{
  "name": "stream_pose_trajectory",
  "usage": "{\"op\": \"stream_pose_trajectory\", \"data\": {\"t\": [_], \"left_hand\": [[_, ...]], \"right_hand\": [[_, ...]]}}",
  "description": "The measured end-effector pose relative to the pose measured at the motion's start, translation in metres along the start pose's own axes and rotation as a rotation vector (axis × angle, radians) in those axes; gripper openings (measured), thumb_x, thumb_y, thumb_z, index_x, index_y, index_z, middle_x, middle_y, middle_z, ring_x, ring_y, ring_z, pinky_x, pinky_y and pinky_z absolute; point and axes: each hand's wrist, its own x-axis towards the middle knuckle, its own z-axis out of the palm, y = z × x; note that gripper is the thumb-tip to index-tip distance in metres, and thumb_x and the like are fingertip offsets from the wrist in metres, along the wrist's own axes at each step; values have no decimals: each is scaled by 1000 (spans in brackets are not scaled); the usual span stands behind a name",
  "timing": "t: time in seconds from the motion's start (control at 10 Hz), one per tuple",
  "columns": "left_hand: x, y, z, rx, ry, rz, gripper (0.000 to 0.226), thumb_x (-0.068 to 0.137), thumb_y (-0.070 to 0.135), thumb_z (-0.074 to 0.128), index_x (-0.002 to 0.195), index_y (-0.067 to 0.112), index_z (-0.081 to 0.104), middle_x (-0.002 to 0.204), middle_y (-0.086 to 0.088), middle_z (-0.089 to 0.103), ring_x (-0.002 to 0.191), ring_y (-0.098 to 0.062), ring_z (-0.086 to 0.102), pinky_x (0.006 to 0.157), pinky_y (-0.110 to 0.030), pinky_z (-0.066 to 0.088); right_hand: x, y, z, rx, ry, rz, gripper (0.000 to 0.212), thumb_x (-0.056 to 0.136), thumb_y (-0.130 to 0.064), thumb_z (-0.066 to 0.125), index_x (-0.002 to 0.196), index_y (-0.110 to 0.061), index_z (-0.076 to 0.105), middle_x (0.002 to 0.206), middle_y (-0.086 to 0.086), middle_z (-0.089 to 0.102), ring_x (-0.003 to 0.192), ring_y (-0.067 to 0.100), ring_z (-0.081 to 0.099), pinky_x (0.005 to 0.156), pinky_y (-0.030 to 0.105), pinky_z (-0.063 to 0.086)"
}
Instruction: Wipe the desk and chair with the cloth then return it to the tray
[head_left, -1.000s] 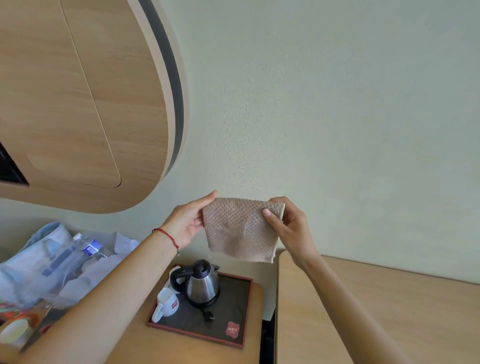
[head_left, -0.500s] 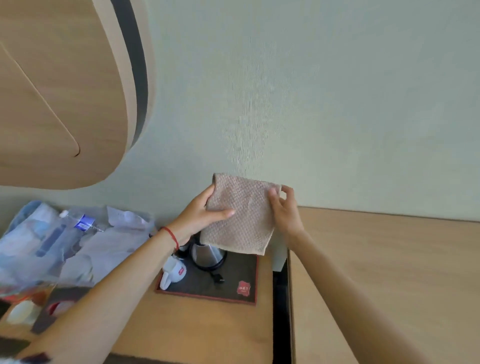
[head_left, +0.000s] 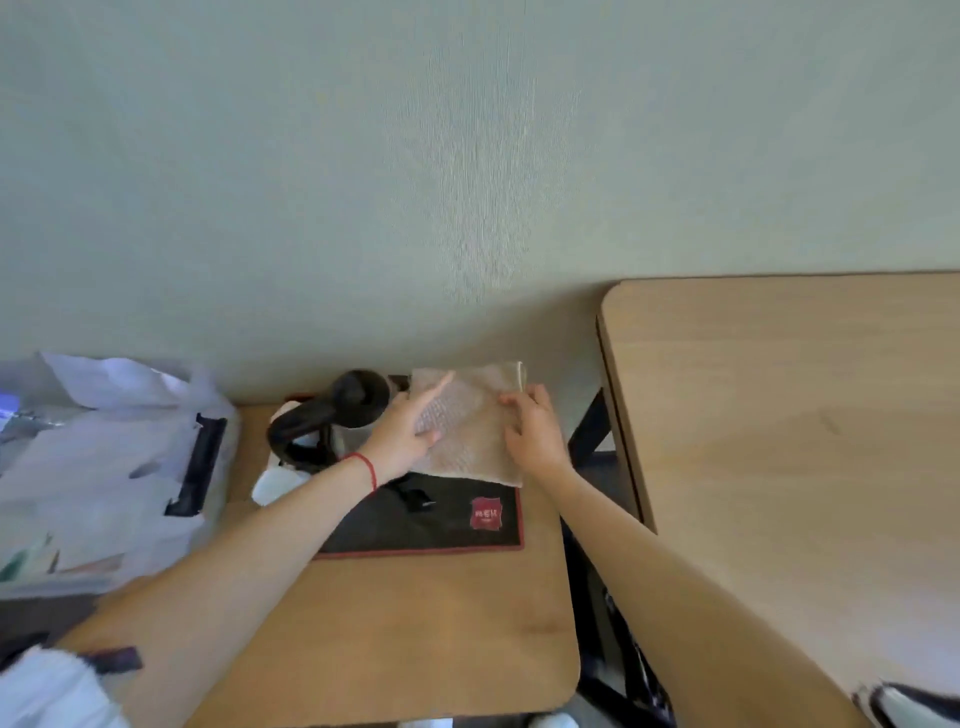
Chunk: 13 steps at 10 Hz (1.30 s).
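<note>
A folded beige waffle cloth (head_left: 475, 428) lies over the back right part of the dark tray with a red rim (head_left: 511, 540). My left hand (head_left: 408, 439) rests flat on the cloth's left side, fingers stretched out. At the cloth's right edge my right hand (head_left: 535, 434) touches it with bent fingers. The tray stands on a small wooden side table (head_left: 415, 634). A larger wooden desk (head_left: 789, 441) fills the right side. No chair is in view.
A black-handled steel kettle (head_left: 332, 421) and a white cup (head_left: 275, 483) stand on the tray, left of the cloth. Plastic bags and papers (head_left: 104, 467) pile up at the left. A dark gap (head_left: 597, 571) separates side table and desk. The wall is close behind.
The cloth came down from in front of the wall onto the tray, both hands with it. The view tilted down, and the wooden cabinet at upper left left the frame.
</note>
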Motion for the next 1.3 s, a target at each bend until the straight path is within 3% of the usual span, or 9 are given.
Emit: {"op": "stream_pose_trajectory", "data": {"t": [0.1,0.2,0.3,0.4,0.6,0.8,1.1,1.2,1.3], "left_hand": [[19,-27,40,154,-54,-120,67,88,7,58,146,16,27,145,-19,30,135,-34,34,107,-34,32],[28,-47,63,319,-53,-146,67,84,14,63,144,17,32,138,-12,41,121,-29,47,96,-39,46],[38,-62,72,412,-84,-199,67,83,19,65,142,15,34,131,-12,48,118,-29,50,96,-38,46],[50,-75,79,487,-101,-237,75,84,19,64,146,10,23,134,-13,45,117,-28,53,96,-35,45],[68,-89,97,695,-194,-206,62,88,5,54,143,2,24,142,-15,36,115,-29,56,96,-36,48],[76,-87,101,796,-254,-248,57,86,5,58,137,-1,33,135,-18,45,114,-30,57,92,-37,51],[72,-87,102,1525,-266,193,32,93,8,41,121,4,56,135,-15,42,118,-32,43,82,-35,45],[76,-99,100,1740,-311,266,33,92,29,47,119,14,60,129,-5,53,124,-31,32,99,-37,31],[74,-103,103,1792,-348,237,36,92,31,46,121,14,58,131,-4,54,130,-32,28,106,-38,26]], "right_hand": [[8,39,21,-143,-154,24,49,88,-2,54,135,-13,47,143,7,34,125,25,45,101,29,42],[13,62,31,-101,-188,1,26,95,-22,53,119,-32,54,119,-2,52,99,7,54,72,0,46],[26,80,49,-89,-145,-28,30,95,-37,53,124,-30,53,116,-1,59,94,4,58,67,5,50],[42,100,71,-104,-218,-63,40,94,-43,51,131,-27,52,130,7,56,117,24,54,105,41,43],[63,112,91,-367,-202,-128,39,98,-42,41,131,-24,50,129,9,57,109,21,54,93,32,43],[71,101,92,-459,-369,-20,46,93,-4,49,139,-7,42,141,15,40,122,31,47,102,37,45],[58,101,93,-868,-224,-322,44,88,-21,54,128,-3,55,160,11,6,144,28,15,114,40,21],[58,111,94,-848,-269,-250,60,93,-27,50,145,-6,29,159,11,13,143,31,16,119,42,6],[55,107,94,-968,-291,-244,63,92,-34,49,145,-7,29,159,11,15,141,35,17,119,45,3]]}}
